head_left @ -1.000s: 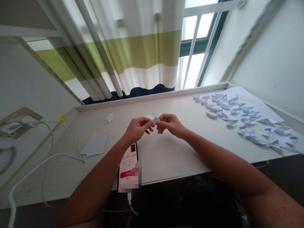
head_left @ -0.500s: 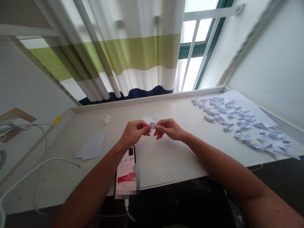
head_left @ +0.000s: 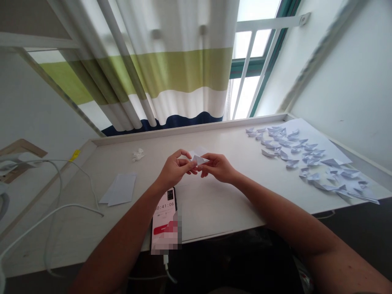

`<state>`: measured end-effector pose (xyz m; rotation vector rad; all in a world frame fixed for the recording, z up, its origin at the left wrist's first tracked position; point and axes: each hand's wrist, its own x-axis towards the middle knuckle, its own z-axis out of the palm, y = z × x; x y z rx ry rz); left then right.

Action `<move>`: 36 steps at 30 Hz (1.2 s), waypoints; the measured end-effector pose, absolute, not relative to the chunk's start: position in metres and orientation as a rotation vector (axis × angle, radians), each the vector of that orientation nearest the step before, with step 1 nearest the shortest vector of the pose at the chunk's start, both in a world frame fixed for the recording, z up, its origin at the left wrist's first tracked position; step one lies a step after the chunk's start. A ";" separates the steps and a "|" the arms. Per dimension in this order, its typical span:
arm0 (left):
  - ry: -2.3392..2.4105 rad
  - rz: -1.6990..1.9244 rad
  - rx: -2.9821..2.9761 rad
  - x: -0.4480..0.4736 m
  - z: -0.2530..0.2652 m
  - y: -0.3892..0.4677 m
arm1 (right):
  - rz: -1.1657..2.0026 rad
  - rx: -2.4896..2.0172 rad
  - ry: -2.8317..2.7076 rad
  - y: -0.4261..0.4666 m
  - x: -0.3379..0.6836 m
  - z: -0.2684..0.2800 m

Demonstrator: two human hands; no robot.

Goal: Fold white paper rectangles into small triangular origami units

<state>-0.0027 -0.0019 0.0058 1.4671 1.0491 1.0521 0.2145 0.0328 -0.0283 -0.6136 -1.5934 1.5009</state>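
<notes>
A small folded piece of white paper [head_left: 199, 159] is held up between my two hands, above the middle of the white desk [head_left: 211, 216]. My left hand [head_left: 177, 166] pinches its left side between thumb and fingers. My right hand [head_left: 218, 166] grips the other side, and a pointed corner of the paper sticks out over those fingers. Fingertips of both hands nearly meet at the lower edge. Behind the hands lies more white paper [head_left: 200, 151], mostly hidden.
Many folded paper boats [head_left: 284, 143] spread over the desk's right side, some on a large white sheet [head_left: 318, 136]. Flat paper slips [head_left: 121, 190] and a crumpled tissue [head_left: 138, 154] lie left. A phone [head_left: 165, 216] with a charging cable sits by my left forearm. White cables [head_left: 70, 206] cross the left edge.
The folded paper has turned in my hands and now shows a wider pointed shape. My left index finger has lifted and my right fingers have shifted along the paper. The view has moved slightly.
</notes>
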 end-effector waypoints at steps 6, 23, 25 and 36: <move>1.089 1.081 1.594 -0.003 0.002 0.000 | 1.376 -0.661 -1.587 0.036 0.215 -0.034; 1.079 0.919 1.654 -0.010 0.016 -0.005 | 1.428 -0.692 -1.676 0.036 0.219 -0.027; 1.051 0.912 1.634 -0.010 0.014 -0.004 | 1.435 -0.690 -1.686 0.036 0.219 -0.028; 0.983 0.887 1.638 -0.011 0.013 -0.006 | 1.451 -0.644 -1.716 0.033 0.221 -0.019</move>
